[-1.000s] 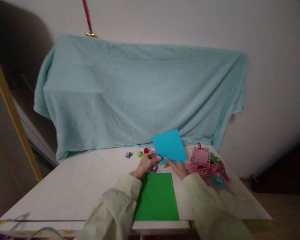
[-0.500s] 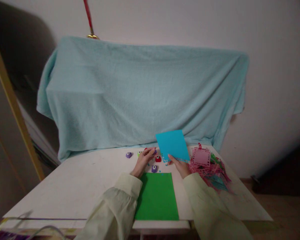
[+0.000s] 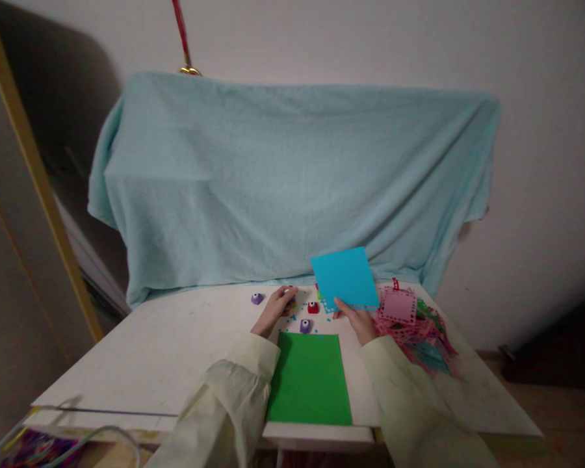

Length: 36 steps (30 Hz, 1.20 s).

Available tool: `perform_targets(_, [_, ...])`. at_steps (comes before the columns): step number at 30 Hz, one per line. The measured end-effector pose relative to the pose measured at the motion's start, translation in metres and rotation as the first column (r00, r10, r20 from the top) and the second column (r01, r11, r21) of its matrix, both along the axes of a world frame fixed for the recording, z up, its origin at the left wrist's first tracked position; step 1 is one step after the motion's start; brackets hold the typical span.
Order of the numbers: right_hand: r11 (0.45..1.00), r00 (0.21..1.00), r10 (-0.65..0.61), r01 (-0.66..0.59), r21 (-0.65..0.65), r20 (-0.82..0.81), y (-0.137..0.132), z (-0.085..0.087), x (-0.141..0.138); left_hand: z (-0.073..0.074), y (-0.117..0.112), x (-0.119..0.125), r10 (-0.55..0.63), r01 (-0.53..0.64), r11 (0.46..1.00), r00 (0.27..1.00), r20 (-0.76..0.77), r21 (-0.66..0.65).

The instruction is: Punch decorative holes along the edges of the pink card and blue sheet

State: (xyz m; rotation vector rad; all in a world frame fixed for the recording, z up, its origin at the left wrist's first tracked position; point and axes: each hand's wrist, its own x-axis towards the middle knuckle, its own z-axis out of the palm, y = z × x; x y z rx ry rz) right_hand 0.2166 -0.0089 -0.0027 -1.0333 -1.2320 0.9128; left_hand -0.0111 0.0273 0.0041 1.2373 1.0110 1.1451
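My right hand (image 3: pixel 357 321) pinches the lower edge of a bright blue paper sheet (image 3: pixel 346 276) and holds it tilted up above the white table (image 3: pixel 166 351). The sheet's bottom edge has a row of punched holes. My left hand (image 3: pixel 273 308) reaches forward, with its fingers curled over a small object among the little craft punches that I cannot identify. A red punch (image 3: pixel 312 307) and a purple punch (image 3: pixel 305 325) lie between my hands. Another purple punch (image 3: pixel 257 298) sits further left. A green paper sheet (image 3: pixel 309 377) lies flat in front of me.
A heap of punched pink and teal paper pieces (image 3: pixel 414 325) covers the table's right side. A pale blue blanket (image 3: pixel 292 182) drapes something bulky behind the table. Tiny blue paper dots are scattered near the punches. A yellow-edged panel (image 3: pixel 39 188) stands at the left.
My left hand left the blue sheet's edge and moved left and forward to the small punches. The red punch now shows on the table. The blue sheet stays in my right hand.
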Motion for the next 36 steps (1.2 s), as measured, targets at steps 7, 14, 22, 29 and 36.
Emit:
perform_targets(7, [0.999,0.999,0.041,-0.041,-0.012,-0.013,0.001,-0.001,0.001,0.008,-0.006,-0.002,0.074,0.042,0.942,0.942,-0.326,0.334])
perform_targets(14, [0.999,0.999,0.05,-0.05,-0.004,0.006,0.002,-0.001,0.004,0.019,-0.015,-0.009,0.081,0.328,0.836,0.719,-0.69,0.439])
perform_targets(22, [0.999,0.999,0.044,-0.044,-0.006,0.007,0.001,-0.001,0.005,0.014,-0.012,-0.014,0.202,0.371,0.821,0.522,-0.829,0.434])
perform_targets(29, [0.999,0.999,0.039,-0.039,-0.024,-0.001,0.0,0.001,0.004,-0.001,0.0,-0.012,0.084,0.42,0.796,0.636,-0.767,0.435])
perform_targets(36, [0.998,0.999,0.053,-0.053,-0.032,-0.012,-0.001,0.005,0.004,-0.001,0.0,-0.01,0.097,0.343,0.773,0.768,-0.633,0.534])
